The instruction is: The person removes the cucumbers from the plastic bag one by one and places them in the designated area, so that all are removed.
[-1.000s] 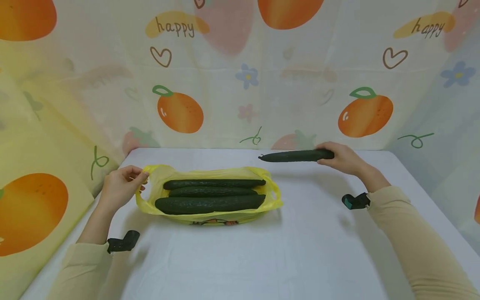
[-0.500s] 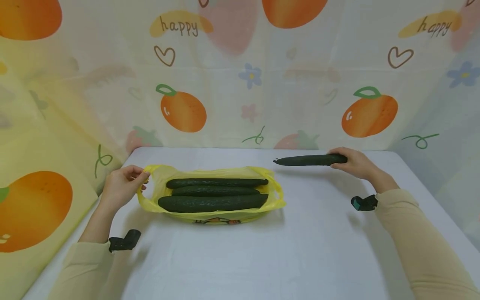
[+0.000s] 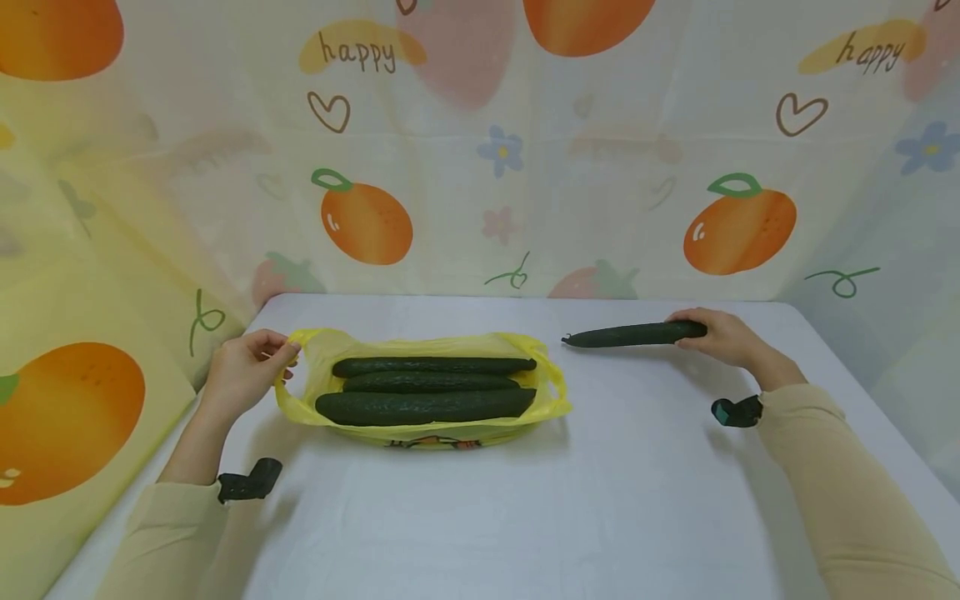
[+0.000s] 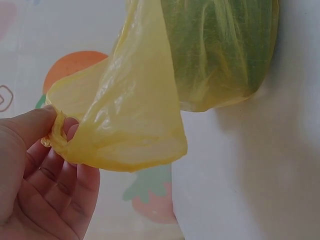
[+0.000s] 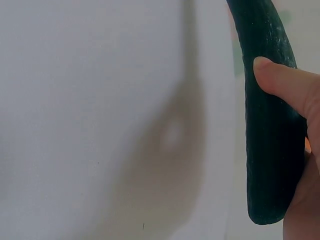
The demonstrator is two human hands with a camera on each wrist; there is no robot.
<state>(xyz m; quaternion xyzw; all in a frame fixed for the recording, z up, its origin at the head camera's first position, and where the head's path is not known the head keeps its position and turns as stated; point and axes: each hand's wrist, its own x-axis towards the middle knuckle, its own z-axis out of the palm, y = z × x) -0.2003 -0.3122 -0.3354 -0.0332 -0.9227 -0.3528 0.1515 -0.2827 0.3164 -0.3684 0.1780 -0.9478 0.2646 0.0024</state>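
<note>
On the yellow plastic bag (image 3: 495, 434), the handle (image 4: 59, 140) at nine o'clock is pinched by the left hand (image 3: 243, 371)! Three cucumbers (image 3: 431, 382) are nestled inside, side by side. And out between two and three o'clock, a fourth cucumber (image 3: 622, 336) is gripped by the right hand (image 3: 723, 336), suspended above the white surface (image 3: 480, 517).

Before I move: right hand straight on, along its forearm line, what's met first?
Likely the patterned backdrop, past the back of the table, though depth is unclear. The cucumber in the right hand points toward the yellow bag instead.
</note>
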